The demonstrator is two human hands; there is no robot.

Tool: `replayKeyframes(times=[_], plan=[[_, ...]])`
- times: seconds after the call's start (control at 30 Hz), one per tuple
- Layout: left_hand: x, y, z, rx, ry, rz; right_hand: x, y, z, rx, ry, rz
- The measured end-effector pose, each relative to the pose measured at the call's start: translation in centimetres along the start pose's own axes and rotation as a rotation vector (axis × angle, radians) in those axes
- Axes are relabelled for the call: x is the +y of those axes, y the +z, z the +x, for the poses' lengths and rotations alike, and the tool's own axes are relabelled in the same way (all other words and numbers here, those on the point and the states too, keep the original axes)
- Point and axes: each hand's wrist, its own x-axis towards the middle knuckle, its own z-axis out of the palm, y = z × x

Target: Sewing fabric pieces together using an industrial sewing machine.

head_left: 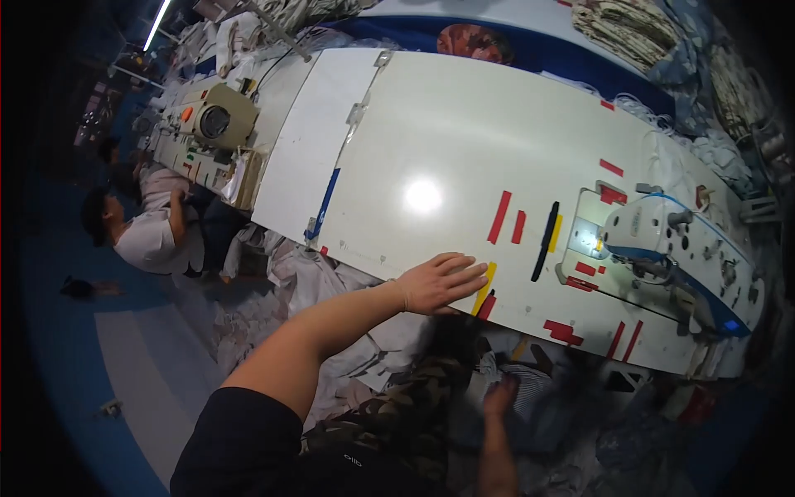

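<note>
My left hand [443, 283] lies palm down on the near edge of a white sewing table [406, 137], fingers stretched out to the right. Its fingertips are beside a yellow strip of tape [485, 288]. Lower down, my right hand [499, 396] is below the tabletop, close to a striped cloth [532, 391] in dim light. Its fingers are dark and blurred, so what it may hold does not show. An industrial sewing machine [650, 228] with a lit needle area stands on the right of the table.
Red tape marks [499, 217] and a black strip [545, 241] are on the tabletop. Piles of white cloth [356, 340] fill the space beneath the near edge. At left a seated person [161, 236] is beside another sewing machine [217, 120]. Folded fabric [625, 33] lies beyond the table.
</note>
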Motion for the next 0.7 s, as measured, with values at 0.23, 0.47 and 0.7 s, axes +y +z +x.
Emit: replayKeyframes(times=[0.23, 0.47, 0.7], plan=[[-1.5, 1.0, -0.4, -0.068, 0.005, -0.038, -5.7, 1.3, -11.2, -0.487, 0.191, 0.310], [-3.1, 0.5, -0.6, -0.110, -0.001, -0.067, -9.3, 2.7, -14.0, -0.854, 0.280, 0.280], [-6.5, -1.5, 1.7, -0.118, 0.037, -0.128, -18.8, -0.7, -4.7, -0.634, 0.416, 0.419]])
